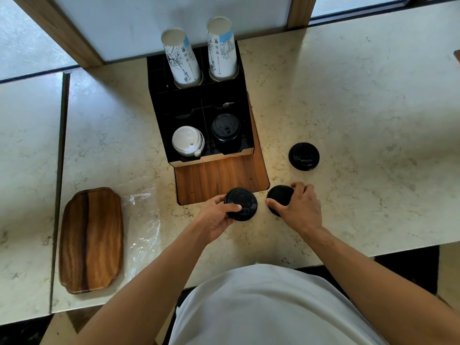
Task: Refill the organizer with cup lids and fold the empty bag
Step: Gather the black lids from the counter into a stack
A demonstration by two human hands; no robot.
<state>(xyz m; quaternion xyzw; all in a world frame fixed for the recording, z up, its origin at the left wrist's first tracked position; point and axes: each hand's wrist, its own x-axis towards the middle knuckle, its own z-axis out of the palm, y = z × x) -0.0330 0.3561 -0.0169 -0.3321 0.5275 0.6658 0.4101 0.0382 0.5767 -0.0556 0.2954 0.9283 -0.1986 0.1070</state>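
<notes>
Left hand [219,215] is gripping a black lid stack [241,204], thumb laid across the top, fingers curled under the near rim; the stack is sitting at the near edge of the wooden base [219,178]. Right hand [300,207] is closing over a second black lid [280,196] just beside the left one, thumb on the near side and fingertips over the far edge, lid apparently still lying on the counter [361,108]. A third black lid [304,156] is lying loose beyond the right hand, well apart from it. Ahead of the left hand, the organizer [174,108] is holding black lids [226,129] in its right front slot and white lids [188,140] in its left front one. The empty bag [143,220] is lying flat to the left of the left hand, beside a wooden tray [92,240]. Judgement: nesting these lids first, spouts aligned, then lowering them level into the black-lid slot, should avoid tipping.
</notes>
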